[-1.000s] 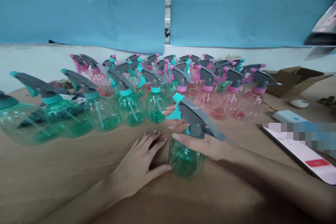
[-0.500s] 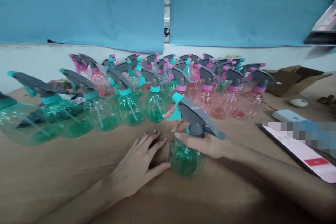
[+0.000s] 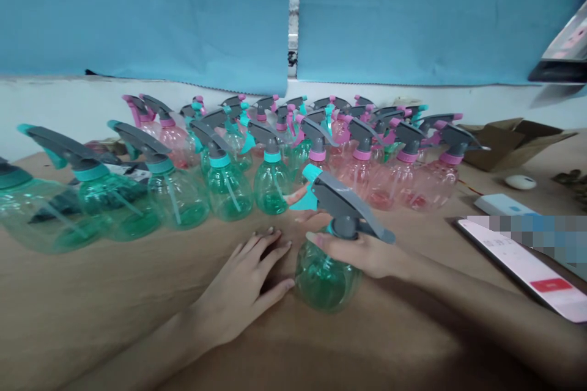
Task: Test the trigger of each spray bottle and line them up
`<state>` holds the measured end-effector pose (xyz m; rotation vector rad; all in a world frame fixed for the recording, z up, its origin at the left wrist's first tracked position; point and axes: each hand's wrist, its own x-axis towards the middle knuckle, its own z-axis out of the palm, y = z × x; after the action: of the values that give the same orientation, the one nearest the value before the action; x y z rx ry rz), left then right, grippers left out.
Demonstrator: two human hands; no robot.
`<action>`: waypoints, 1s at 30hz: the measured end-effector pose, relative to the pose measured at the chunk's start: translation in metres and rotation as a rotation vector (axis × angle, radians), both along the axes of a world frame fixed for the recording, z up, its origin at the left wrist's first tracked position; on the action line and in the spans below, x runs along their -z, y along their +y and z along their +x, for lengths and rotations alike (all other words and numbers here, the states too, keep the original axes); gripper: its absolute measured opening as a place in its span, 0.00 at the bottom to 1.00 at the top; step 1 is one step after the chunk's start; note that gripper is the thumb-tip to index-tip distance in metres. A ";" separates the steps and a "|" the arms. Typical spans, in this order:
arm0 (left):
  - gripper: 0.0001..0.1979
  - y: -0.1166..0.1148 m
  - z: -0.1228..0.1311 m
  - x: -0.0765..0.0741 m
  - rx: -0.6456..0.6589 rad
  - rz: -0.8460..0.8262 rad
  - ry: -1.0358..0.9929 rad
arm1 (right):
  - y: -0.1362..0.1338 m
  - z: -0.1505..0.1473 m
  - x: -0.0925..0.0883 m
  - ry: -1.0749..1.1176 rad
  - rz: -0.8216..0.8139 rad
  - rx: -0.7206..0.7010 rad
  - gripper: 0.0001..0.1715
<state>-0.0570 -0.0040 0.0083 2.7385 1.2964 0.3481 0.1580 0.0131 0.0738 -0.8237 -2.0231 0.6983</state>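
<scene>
A green spray bottle (image 3: 324, 278) with a grey trigger head and teal nozzle stands on the brown table (image 3: 92, 299) in front of me. My right hand (image 3: 355, 250) is wrapped round its neck, just under the trigger head. My left hand (image 3: 241, 287) lies flat on the table beside the bottle, fingers spread, thumb tip touching or nearly touching the bottle's base. Behind them stand several green spray bottles (image 3: 224, 186) on the left and several pink spray bottles (image 3: 403, 180) on the right, in rows.
A phone (image 3: 527, 266) with a lit screen lies at the right, beside a pale blue box (image 3: 499, 203) and a small white object (image 3: 520, 181). An open cardboard box (image 3: 513, 140) sits at the back right. Blue cloth (image 3: 160, 12) hangs on the wall behind.
Almost nothing has moved. My right hand stays on the bottle's neck and my left hand stays flat on the table; the view shifted very slightly.
</scene>
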 end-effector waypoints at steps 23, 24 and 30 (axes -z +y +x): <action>0.25 0.000 -0.001 0.001 0.021 0.011 0.024 | 0.002 -0.007 0.003 0.038 -0.130 -0.071 0.10; 0.25 0.000 -0.001 0.001 0.020 0.013 0.023 | 0.001 -0.007 0.002 0.041 -0.159 -0.060 0.08; 0.24 0.001 0.000 0.002 0.023 0.028 0.035 | -0.001 -0.002 -0.004 0.107 -0.372 -0.128 0.08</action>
<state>-0.0572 -0.0033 0.0066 2.7919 1.2771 0.3204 0.1555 0.0125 0.0780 -0.8498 -1.8876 1.1910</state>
